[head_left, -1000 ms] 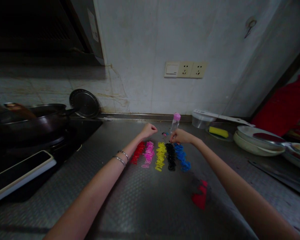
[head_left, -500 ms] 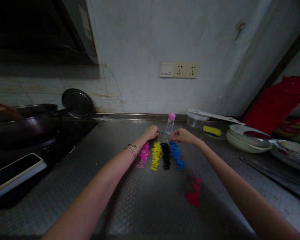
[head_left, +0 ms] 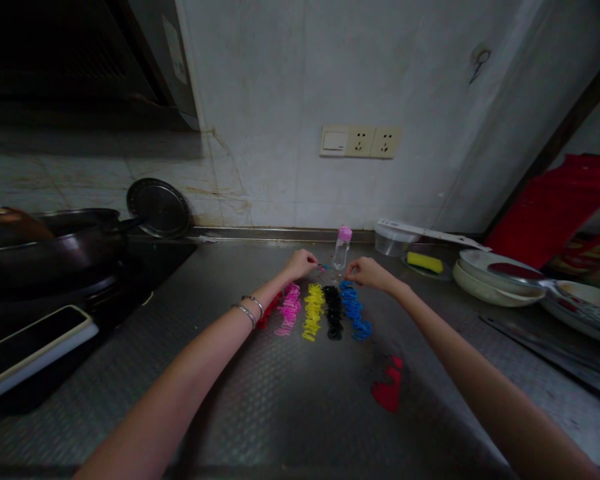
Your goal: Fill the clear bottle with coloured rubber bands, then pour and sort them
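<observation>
My left hand (head_left: 303, 264) is closed in a pinch beside a few small mixed-colour bands (head_left: 323, 267); what its fingertips hold is too small to make out. My right hand (head_left: 366, 273), also pinched, is just above the far end of a row of blue elastic bands (head_left: 355, 313). Its fingertips are too small to show what they hold. Left of the blue row lie rows of black bands (head_left: 333, 313), yellow bands (head_left: 313, 313) and pink bands (head_left: 289, 310). Red bands (head_left: 264, 320) are partly hidden by my left forearm. Behind the hands stands a clear bottle with a pink cap (head_left: 343, 247).
A pan (head_left: 75, 233) sits on the hob at left, near a phone-like device (head_left: 35, 347). At right are a plastic tub (head_left: 391, 241), a yellow sponge (head_left: 425, 262), stacked bowls (head_left: 495, 290) and a red jug (head_left: 555, 207). A red patch (head_left: 389, 387) marks the metal counter.
My left forearm has shifted left, so red bands now show beside the pink row. The left hand has drawn slightly left; my right hand has barely moved.
</observation>
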The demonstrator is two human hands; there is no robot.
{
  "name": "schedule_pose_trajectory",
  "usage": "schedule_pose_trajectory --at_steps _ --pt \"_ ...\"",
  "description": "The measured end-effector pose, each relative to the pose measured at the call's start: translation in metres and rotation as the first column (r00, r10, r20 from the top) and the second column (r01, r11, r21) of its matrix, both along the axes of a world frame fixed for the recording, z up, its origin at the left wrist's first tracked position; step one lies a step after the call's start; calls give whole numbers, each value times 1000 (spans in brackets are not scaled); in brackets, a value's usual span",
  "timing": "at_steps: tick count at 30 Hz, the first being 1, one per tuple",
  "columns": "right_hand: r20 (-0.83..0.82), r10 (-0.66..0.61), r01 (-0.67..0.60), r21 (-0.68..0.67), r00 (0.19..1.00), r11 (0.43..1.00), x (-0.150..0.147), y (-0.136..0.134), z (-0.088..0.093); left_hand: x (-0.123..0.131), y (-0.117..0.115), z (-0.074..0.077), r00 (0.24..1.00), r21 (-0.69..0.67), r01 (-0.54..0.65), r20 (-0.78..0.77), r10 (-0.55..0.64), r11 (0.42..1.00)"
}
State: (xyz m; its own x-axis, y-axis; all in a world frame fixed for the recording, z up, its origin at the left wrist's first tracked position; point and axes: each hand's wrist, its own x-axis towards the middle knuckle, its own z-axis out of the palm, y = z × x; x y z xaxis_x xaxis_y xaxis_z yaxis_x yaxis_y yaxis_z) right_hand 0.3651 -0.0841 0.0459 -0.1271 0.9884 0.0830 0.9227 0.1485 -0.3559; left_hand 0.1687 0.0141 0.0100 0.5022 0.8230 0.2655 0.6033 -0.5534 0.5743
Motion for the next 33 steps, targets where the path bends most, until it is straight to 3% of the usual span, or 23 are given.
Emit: schedule_pose_trajectory --at_steps 4,9,13,16,23,28,33 --pt "33 -21 20 34 999 999 -9 4 2 -1 -23 6 989 -6 148 32 -148 989" --pt "80 -23 19 47 997 999 -22 12 4 4 -53 5 948 13 303 -111 -300 953" --pt "123 -24 18 47 992 999 -29 18 2 4 -64 2 943 31 261 -222 -248 965" --pt "128 -14 8 49 992 999 -33 23 0 2 -64 2 947 35 260 -206 -247 965" --pt "119 -4 4 6 993 1000 -38 36 -8 -16 -59 16 963 70 269 3 -270 961" --pt "118 -2 4 -17 993 1000 -39 42 -19 -45 -47 31 966 4 134 220 -132 991" --pt "177 -10 11 0 984 1000 -43 45 -27 -71 -29 43 943 -31 13 334 -2 999"
